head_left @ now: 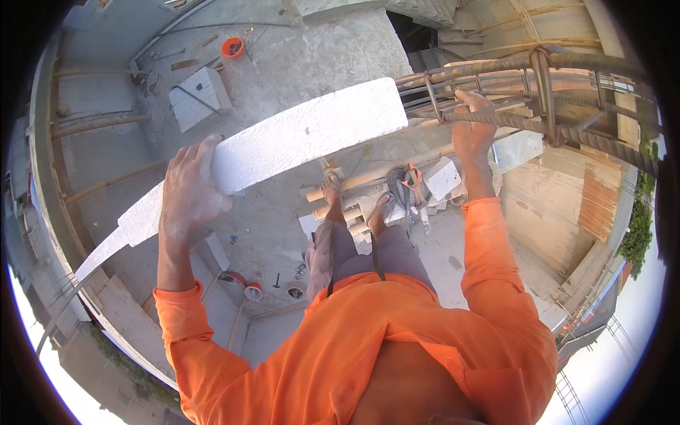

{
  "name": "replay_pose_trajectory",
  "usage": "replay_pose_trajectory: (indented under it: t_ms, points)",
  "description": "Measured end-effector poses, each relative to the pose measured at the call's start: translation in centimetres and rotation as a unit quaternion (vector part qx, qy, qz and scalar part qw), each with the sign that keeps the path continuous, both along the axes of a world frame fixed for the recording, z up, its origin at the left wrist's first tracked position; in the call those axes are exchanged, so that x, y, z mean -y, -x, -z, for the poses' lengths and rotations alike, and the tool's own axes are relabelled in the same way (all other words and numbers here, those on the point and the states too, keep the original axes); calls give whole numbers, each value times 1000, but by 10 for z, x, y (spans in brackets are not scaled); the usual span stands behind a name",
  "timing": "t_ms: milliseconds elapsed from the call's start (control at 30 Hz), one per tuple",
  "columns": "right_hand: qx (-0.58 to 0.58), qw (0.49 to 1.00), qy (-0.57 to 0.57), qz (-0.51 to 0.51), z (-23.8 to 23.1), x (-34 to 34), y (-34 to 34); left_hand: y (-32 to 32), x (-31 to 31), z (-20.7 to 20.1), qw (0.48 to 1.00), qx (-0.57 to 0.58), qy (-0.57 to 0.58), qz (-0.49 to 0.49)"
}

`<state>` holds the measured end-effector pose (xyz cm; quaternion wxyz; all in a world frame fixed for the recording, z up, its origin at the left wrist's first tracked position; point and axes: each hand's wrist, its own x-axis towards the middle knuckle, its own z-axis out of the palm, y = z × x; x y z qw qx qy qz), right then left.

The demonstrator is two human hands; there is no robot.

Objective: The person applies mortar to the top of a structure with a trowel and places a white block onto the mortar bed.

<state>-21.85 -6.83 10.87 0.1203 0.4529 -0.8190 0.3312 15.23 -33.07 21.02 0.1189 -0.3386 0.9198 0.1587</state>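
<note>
A long white lightweight-block wall top [312, 131] crosses in front of me, its rough upper face bent by the lens. My left hand [193, 183] is clasped over its left part, fingers across the far edge. Farther right, my right hand [473, 122] is closed at the lower bars of a rebar cage [545, 99], just beyond the wall's right end. The cage has long ribbed bars tied with thin stirrups. Part of the right fingers' grip is hidden behind the hand.
My feet stand on stacked timber poles [382, 173] well above the floor. Beside them lie a dark bundle with pink straps [411, 185] and white block pieces [443, 177]. An orange bucket [232, 47] and a white block [201, 98] are on the far floor; a hammer [278, 279] lies below.
</note>
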Motion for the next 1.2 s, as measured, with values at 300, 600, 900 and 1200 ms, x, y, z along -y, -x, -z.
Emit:
replay_pose_trajectory:
  t_ms: [300, 600, 900, 1200]
  points:
    - [5, 996, -84, 17, 36, 32, 16, -1, 3, 8, 999, -27, -34, -14]
    - [28, 994, -90, 49, 51, 27, 24, 5, 13, 11, 998, -56, -31, 14]
    - [20, 994, -102, 30, 45, 29, 24, 6, 14, 13, 998, -60, -27, 17]
    - [-7, 991, -122, 61, 51, 25, 24, 7, 3, 8, 999, -39, -10, 6]
